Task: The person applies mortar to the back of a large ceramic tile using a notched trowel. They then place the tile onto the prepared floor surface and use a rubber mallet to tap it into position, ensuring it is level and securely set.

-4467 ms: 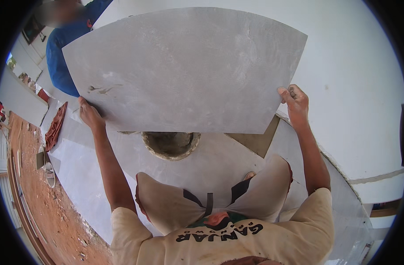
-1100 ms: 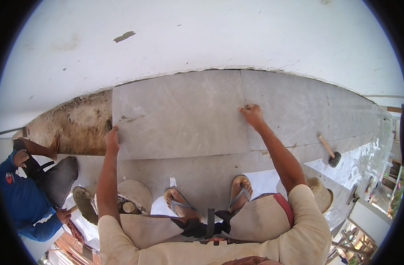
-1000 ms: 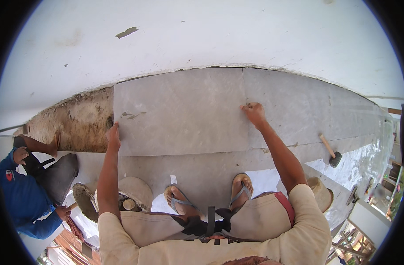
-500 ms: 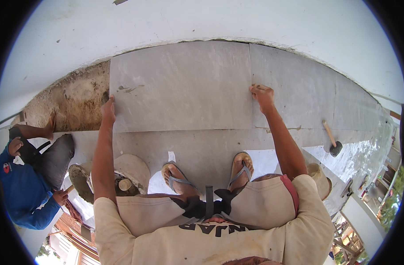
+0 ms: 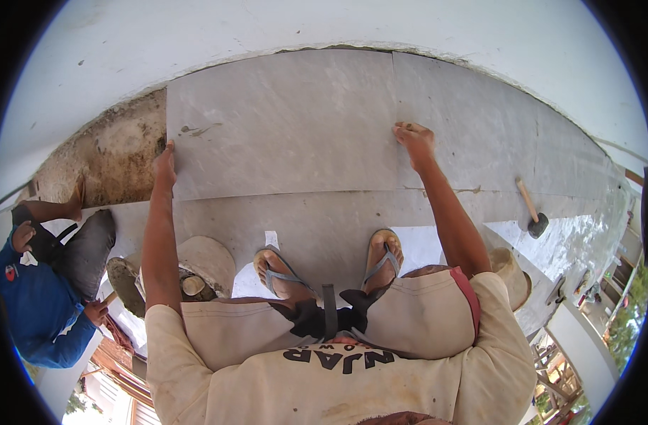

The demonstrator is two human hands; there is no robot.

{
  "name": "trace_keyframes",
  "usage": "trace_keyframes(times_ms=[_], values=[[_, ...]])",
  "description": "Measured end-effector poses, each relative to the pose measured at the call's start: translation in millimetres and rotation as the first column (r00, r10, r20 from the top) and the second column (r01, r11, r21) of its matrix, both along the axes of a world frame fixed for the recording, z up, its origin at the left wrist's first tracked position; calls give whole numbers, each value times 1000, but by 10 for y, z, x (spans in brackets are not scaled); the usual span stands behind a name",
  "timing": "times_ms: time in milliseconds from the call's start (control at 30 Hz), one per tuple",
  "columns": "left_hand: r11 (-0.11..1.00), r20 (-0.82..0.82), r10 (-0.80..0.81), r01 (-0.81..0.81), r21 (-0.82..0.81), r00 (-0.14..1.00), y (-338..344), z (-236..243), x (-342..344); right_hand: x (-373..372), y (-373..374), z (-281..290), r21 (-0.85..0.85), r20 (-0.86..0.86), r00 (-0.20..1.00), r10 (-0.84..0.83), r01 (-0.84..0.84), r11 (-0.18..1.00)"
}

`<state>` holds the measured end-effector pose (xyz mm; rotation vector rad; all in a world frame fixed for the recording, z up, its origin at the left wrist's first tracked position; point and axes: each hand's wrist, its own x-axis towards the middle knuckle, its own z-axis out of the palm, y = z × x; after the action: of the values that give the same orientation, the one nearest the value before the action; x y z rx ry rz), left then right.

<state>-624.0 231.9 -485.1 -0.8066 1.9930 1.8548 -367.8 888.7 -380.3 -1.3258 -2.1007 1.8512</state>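
Observation:
A large grey floor tile (image 5: 281, 127) lies before me against the white wall. My left hand (image 5: 165, 167) is closed at its left edge, thumb up along the rim; its other fingers are mostly hidden. At the joint with the neighbouring grey tile (image 5: 472, 120), my right hand (image 5: 415, 144) rests with curled fingers pressed together; whether anything is between them is hidden. A smear of mortar (image 5: 200, 130) marks the tile near its left side. Left of it is a bare patch of rough brown bedding (image 5: 118, 152).
A rubber mallet (image 5: 532, 212) with a wooden handle lies at the right. Beside my left arm stand a mortar-crusted bucket (image 5: 214, 258) and a smaller container (image 5: 125, 283). Another bucket (image 5: 509, 276) is by my right elbow. A person in blue (image 5: 44, 297) sits at the left, holding a wooden handle.
The whole view has shifted slightly, with the tile and both hands appearing higher and a little further left. Both hands keep their places at the tile's edges.

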Motion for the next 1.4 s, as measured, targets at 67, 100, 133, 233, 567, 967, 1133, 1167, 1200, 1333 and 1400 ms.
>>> trace_keyframes(times_ms=[67,100,133,233,567,967,1133,1167,1200,1333,1400], values=[[997,13,62,-61,-53,998,-106,-72,-17,-11,-40,-6,32,10,1000,28,-28,999],[999,-23,43,-43,-29,999,-83,-133,-4,1,-37,19,69,32,999,40,-42,997],[1000,-60,24,-24,-5,998,-58,-196,11,12,-42,47,105,55,997,52,-57,993],[995,-45,52,-55,-84,998,-286,-239,-69,-15,-88,50,173,78,989,122,-134,976],[421,284,-322,406,-811,903,63,292,40,24,-109,40,438,134,958,255,-288,852],[277,281,-348,385,-880,894,604,785,192,24,11,-57,408,176,940,292,-340,848],[380,248,-383,397,-835,890,598,778,150,71,56,-181,438,93,951,295,-305,846],[370,250,-380,394,-842,891,434,767,166,38,-8,-186,411,91,947,309,-318,854],[363,248,-382,391,-845,890,304,759,164,-10,-41,-189,389,91,943,319,-328,861],[403,224,-381,379,-833,897,465,719,177,41,67,-219,360,121,948,293,-317,877],[356,205,-378,346,-868,903,436,677,208,16,49,-150,252,124,952,282,-305,918]])
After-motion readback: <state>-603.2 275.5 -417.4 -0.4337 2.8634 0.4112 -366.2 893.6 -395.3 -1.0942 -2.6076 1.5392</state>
